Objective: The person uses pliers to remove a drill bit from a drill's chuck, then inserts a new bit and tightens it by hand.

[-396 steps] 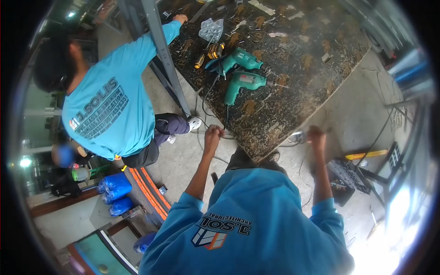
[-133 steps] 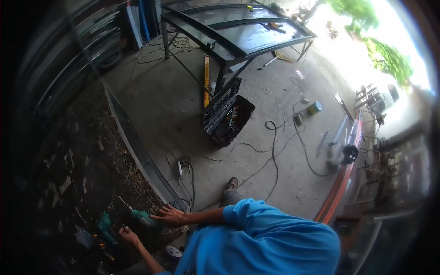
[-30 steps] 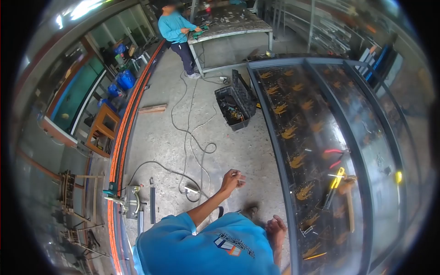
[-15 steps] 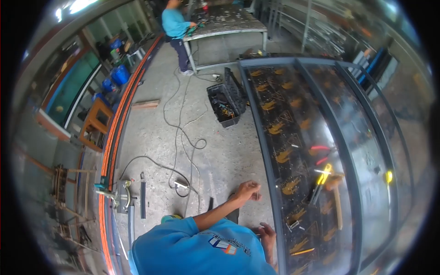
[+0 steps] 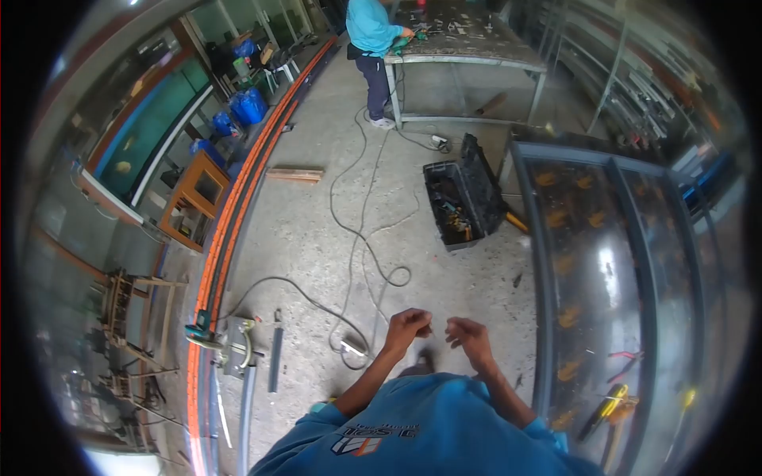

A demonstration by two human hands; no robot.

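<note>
My left hand is held out in front of my body, its fingers curled and pressed together. Something thin and small seems to stick out at its fingertips, too small to name. Facing it, a short gap away, is my right hand, with fingers bent but apart and nothing visible in them. Both hands hang in the air above the concrete floor, left of a dark metal frame with glossy panels. On that frame lie a yellow-and-black cutter and red-handled pliers.
An open black toolbox sits ahead on the floor. Cables loop across it. Long orange-wrapped profiles and a mitre-type tool are at left. A co-worker stands by a metal table.
My view has swung right-to-left across the scene, so the frame sits farther right. My right hand has risen from beside the frame to face my left hand, which stays curled.
</note>
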